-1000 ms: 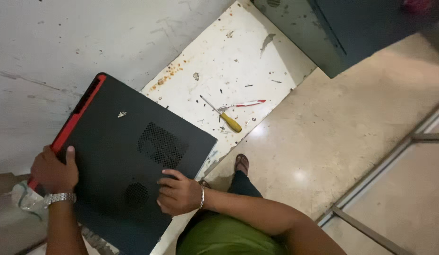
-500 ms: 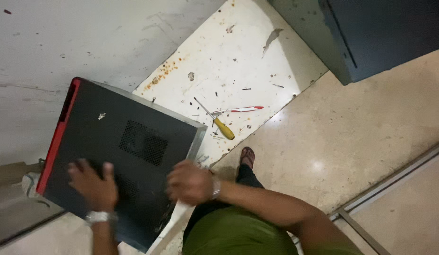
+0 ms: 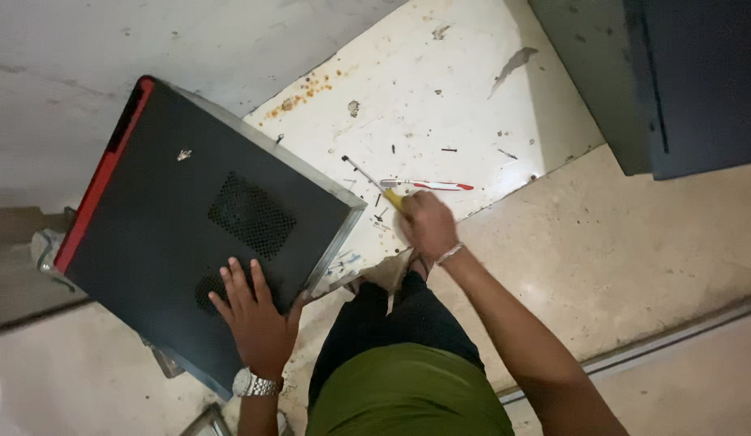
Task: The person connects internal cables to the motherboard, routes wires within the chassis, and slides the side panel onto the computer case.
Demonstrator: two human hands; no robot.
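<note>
Seen from above, a person in a green top and dark trousers stands over a black computer case [image 3: 206, 234] lying on its side in the left half of the frame. The case has a red strip along its upper-left edge, a mesh vent near its middle, and a small pale sticker [image 3: 184, 154] towards its upper left; what the sticker shows is too small to make out.

The left hand [image 3: 258, 315], with a silver watch at the wrist, lies flat and open on the lower part of the side panel, fingers spread, holding nothing.

The right hand [image 3: 426, 224], with a thin bracelet at the wrist, is closed around the yellow handle of a screwdriver [image 3: 374, 182] just right of the case. The metal shaft points up and left, over a stained white board [image 3: 440, 89] on the floor. Whether the tool is lifted or touching the board cannot be told.

Beside the hand lies a red and white pen-like thing [image 3: 436, 186]. A few small dark screws [image 3: 448, 150] are scattered on the board. A dark cabinet [image 3: 666, 81] fills the upper right corner.

The step in hand looks like taking up the screwdriver while the case is steadied. No packages or signs are in view.
</note>
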